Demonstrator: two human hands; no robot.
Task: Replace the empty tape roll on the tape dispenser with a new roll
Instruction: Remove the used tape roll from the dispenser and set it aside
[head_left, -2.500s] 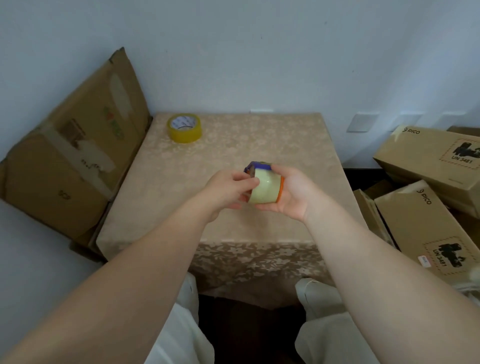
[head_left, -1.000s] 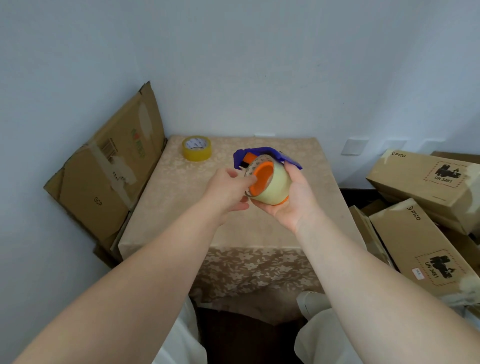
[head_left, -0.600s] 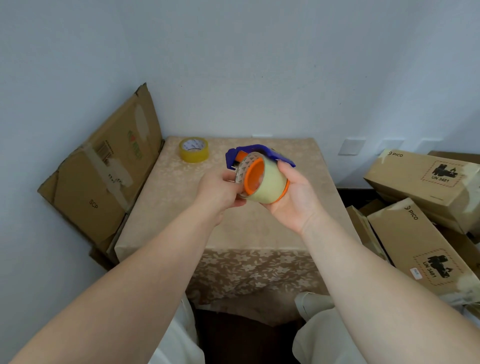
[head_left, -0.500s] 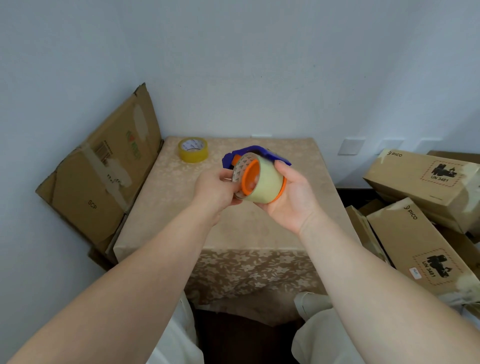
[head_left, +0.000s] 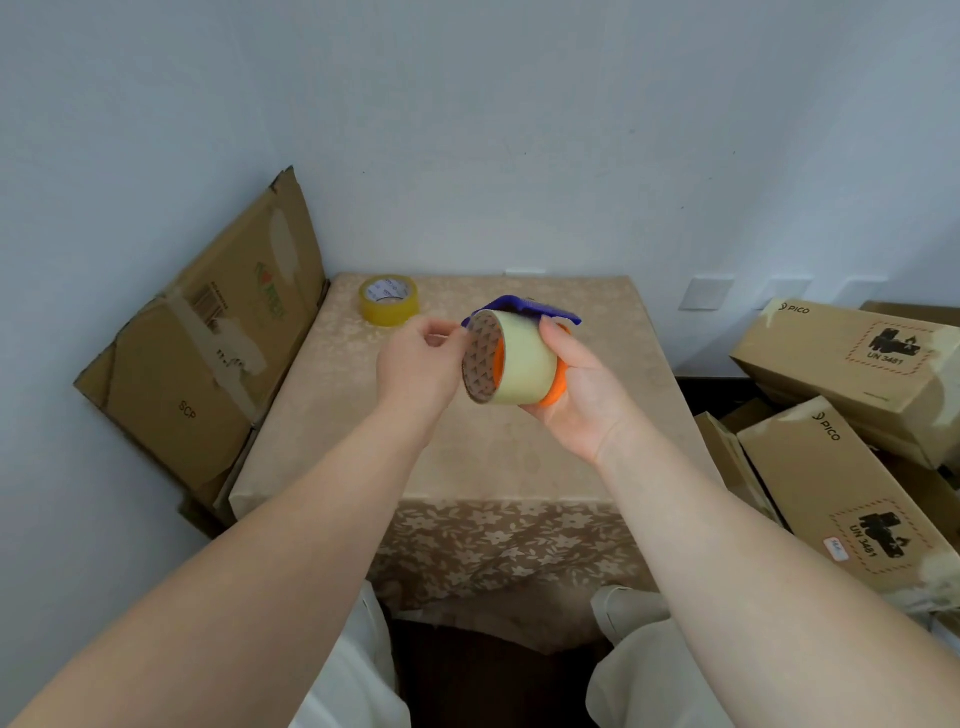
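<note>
My right hand (head_left: 584, 400) holds the tape dispenser (head_left: 527, 307) above the middle of the table, palm under it. The dispenser has a blue frame and an orange hub (head_left: 555, 388). On the hub sits the empty tape roll (head_left: 522, 364), a pale cylinder whose brown patterned cardboard inside faces left. My left hand (head_left: 415, 364) pinches the roll's upper left rim with thumb and fingertips. The new roll (head_left: 388, 300), yellow with a white label inside, lies flat at the table's far left corner.
The small table (head_left: 519, 457) wears a beige floral cloth and stands against a white wall. A flattened cardboard box (head_left: 208, 353) leans at its left. Several brown cartons (head_left: 852, 467) are stacked at the right. My knees show below the table's near edge.
The empty roll has slid leftward along the orange hub; its brown inner cardboard now shows where the hub's orange face was. Both hands have shifted slightly left and up.
</note>
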